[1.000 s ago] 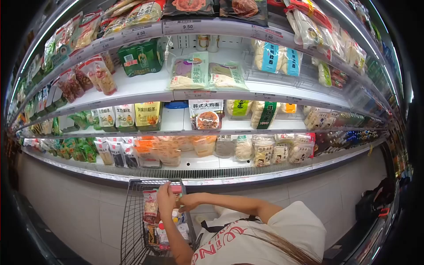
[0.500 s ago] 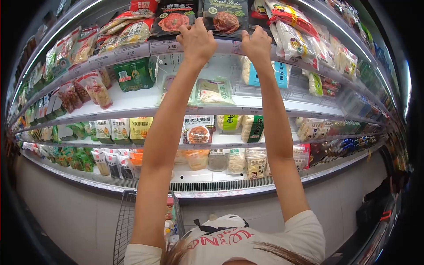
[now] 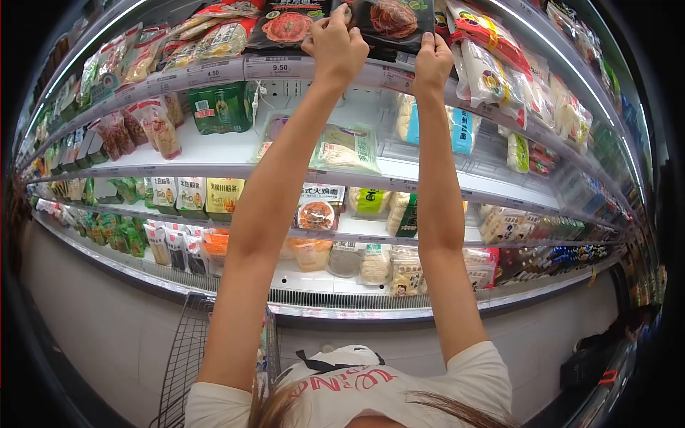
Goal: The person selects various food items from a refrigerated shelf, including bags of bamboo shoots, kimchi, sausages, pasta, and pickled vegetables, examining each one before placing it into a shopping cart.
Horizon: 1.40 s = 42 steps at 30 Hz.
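"First, what lies nearest?"
"A wire cart; beyond it, the left hand and right hand are clamped on the black pasta package, at left edge and lower right corner respectively, by the upper shelf."
"What could fail?"
"Uneven grip might tilt it into the neighbouring black package."

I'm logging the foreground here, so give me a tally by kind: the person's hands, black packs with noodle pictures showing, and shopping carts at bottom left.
Hands, left hand and right hand: 2
Black noodle packs: 2
Shopping cart: 1
Total: 5
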{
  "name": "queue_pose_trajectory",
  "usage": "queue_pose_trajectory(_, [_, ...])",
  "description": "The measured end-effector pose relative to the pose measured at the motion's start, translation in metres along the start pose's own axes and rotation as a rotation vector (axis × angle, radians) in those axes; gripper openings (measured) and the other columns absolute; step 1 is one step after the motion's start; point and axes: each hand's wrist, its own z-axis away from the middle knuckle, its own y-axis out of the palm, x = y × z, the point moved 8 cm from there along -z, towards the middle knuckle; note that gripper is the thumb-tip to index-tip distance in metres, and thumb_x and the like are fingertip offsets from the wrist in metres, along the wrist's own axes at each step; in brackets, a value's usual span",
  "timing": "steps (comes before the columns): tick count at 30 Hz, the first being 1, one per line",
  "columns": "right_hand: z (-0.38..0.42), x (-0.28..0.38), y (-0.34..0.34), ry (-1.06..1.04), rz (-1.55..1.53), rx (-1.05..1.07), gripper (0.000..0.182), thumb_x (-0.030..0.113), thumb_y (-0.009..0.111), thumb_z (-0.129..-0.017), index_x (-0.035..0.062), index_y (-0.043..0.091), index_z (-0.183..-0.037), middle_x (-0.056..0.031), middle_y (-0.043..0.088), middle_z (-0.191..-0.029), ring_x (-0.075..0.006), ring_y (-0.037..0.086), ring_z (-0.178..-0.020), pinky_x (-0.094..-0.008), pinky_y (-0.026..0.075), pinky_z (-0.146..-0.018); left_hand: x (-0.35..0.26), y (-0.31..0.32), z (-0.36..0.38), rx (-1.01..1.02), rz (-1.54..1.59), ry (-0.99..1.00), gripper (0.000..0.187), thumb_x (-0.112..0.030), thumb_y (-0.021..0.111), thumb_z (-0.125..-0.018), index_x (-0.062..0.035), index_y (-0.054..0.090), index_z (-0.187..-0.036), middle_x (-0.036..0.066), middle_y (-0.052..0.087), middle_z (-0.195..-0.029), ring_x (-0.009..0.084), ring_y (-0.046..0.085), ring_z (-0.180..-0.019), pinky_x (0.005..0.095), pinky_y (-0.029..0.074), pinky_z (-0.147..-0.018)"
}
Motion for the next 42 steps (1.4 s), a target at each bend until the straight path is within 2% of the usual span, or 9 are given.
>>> queue_pose_trajectory(1, [0.000,0.004,0.000,-0.006,-0.170,0.005,0.026,0.018,0.049,-0.094,-0.0040,0.061,-0.087,-0.0013,0.057,-0.070,-0.0103,0.046,-0.062,-0.0257,0.039,-0.066,-0.004,-0.005,-0.004,0.002,0.101,-0.060,0.053,-0.020,0.065,-0.080,-0.0016,0.048,-0.127,0.021,0.059,-0.117,0.0308,0.054,-0.115,0.0417,0.035,-0.103])
queue_pose_trajectory(2, [0.006,0.004,-0.006,0.017,-0.204,-0.019,0.025,0.015,0.048,-0.096,-0.0036,0.059,-0.084,0.0031,0.052,-0.070,-0.0052,0.037,-0.063,-0.0219,0.034,-0.055,-0.016,-0.017,0.001,-0.098,0.493,0.011,0.049,-0.018,0.065,-0.079,0.0022,0.050,-0.121,0.024,0.061,-0.107,0.0323,0.059,-0.102,0.0418,0.043,-0.091])
queue_pose_trajectory(7, [0.127,0.043,-0.028,0.265,-0.475,0.047,0.029,0.020,0.045,-0.099,-0.0030,0.060,-0.106,0.0028,0.059,-0.082,-0.0013,0.047,-0.067,-0.0173,0.038,-0.058,-0.012,-0.077,0.102,0.108,0.578,-0.402,0.049,-0.017,0.065,-0.087,0.0041,0.045,-0.127,0.011,0.061,-0.109,0.0178,0.058,-0.097,0.0240,0.048,-0.081])
queue_pose_trajectory(9, [0.205,0.039,-0.039,0.453,-0.418,0.054,0.032,0.020,0.044,-0.099,-0.0052,0.056,-0.115,0.0001,0.060,-0.090,-0.0033,0.050,-0.075,-0.0177,0.042,-0.066,0.005,-0.100,0.167,0.249,0.750,-0.540,0.043,-0.010,0.061,-0.089,0.0042,0.045,-0.126,0.010,0.060,-0.112,0.0142,0.056,-0.102,0.0251,0.047,-0.085])
queue_pose_trajectory(11, [0.272,0.046,-0.034,0.454,-0.436,0.247,0.035,0.019,0.042,-0.100,-0.0065,0.051,-0.122,-0.0018,0.058,-0.098,-0.0066,0.050,-0.084,-0.0206,0.041,-0.077,0.028,-0.141,0.235,0.161,0.695,-0.647,0.039,-0.007,0.059,-0.090,0.0036,0.046,-0.125,0.009,0.060,-0.112,0.0119,0.055,-0.101,0.0251,0.046,-0.085])
queue_pose_trajectory(16, [0.407,0.031,-0.018,0.909,-0.467,0.644,0.034,0.020,0.042,-0.100,-0.0057,0.051,-0.122,-0.0025,0.057,-0.099,-0.0070,0.049,-0.087,-0.0207,0.040,-0.079,0.046,-0.241,0.359,-0.055,0.661,-1.080,0.044,-0.009,0.061,-0.089,0.0025,0.044,-0.128,0.009,0.058,-0.117,0.0137,0.056,-0.103,0.0262,0.046,-0.089])
queue_pose_trajectory(29, [0.522,0.045,0.042,1.257,-0.539,1.231,0.033,0.023,0.051,-0.095,-0.0019,0.053,-0.117,-0.0035,0.063,-0.089,-0.0076,0.059,-0.075,-0.0206,0.047,-0.066,0.011,-0.345,0.455,-0.623,0.532,-1.188,0.049,-0.012,0.063,-0.089,0.0024,0.042,-0.131,0.009,0.054,-0.122,0.0161,0.052,-0.111,0.0283,0.042,-0.096])
queue_pose_trajectory(34, [0.589,0.060,0.067,1.188,-0.464,1.644,0.043,0.038,0.041,-0.099,0.0011,0.051,-0.119,-0.0056,0.060,-0.103,-0.0090,0.058,-0.087,-0.0208,0.048,-0.068,0.009,-0.376,0.494,-0.588,0.383,-1.265,0.051,-0.013,0.064,-0.088,0.0035,0.042,-0.131,0.008,0.056,-0.119,0.0146,0.054,-0.108,0.0267,0.043,-0.092])
queue_pose_trajectory(42, [0.783,0.107,0.045,1.871,-0.622,1.375,0.037,0.018,0.046,-0.097,0.0074,0.038,-0.132,-0.0072,0.051,-0.127,-0.0196,0.052,-0.114,-0.0348,0.044,-0.095,0.007,-0.467,0.632,-1.265,0.490,-1.268,0.049,-0.010,0.065,-0.086,-0.0054,0.043,-0.129,0.004,0.051,-0.124,0.0181,0.049,-0.114,0.0340,0.039,-0.096])
